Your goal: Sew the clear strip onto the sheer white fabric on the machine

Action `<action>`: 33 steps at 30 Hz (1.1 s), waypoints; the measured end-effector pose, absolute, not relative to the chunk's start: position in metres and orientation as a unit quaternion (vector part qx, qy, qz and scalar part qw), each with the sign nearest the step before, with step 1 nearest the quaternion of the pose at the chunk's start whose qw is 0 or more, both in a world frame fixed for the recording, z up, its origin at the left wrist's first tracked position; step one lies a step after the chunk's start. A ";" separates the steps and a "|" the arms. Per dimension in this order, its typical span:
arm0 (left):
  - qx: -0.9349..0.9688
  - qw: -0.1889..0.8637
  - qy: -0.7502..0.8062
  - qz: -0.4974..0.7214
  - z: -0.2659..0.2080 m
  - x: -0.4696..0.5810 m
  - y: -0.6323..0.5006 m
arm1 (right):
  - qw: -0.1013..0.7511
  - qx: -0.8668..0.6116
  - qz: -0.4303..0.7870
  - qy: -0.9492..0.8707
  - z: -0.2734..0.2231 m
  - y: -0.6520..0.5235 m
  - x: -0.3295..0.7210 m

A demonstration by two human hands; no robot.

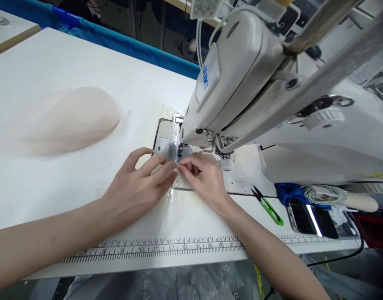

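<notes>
1. Sewing machine (235,71): stands on table (54,179), overhanging plate (165,143).
2. Left hand (135,189): spreads outer fingers near plate; cannot tell whether gripping.
3. Right hand (207,180): pinches thumb against forefinger; cannot tell whether holding anything.

Anything the right hand (207,177) pinches is hidden; the pale oval piece (81,116) looks blurred.

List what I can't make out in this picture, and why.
In the head view:
- Whether the right hand grips anything: its fingers hide the spot.
- The needle: too small to tell near the presser foot.
- The beige piece: its left edge is blurred.
- The ruler scale: partly covered by the forearms.
- The sewing machine: cut off by the right edge.
</notes>
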State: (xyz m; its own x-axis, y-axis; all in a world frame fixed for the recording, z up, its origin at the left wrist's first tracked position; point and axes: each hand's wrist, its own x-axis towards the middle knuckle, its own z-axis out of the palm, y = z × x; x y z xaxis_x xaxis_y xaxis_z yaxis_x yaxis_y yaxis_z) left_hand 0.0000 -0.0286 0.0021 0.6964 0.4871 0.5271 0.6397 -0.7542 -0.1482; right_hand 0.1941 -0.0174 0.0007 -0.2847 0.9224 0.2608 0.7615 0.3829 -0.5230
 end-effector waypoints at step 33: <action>-0.911 0.156 -0.329 -0.193 -0.003 0.008 -0.017 | 0.172 -0.459 -0.137 -0.861 -0.007 -0.028 0.212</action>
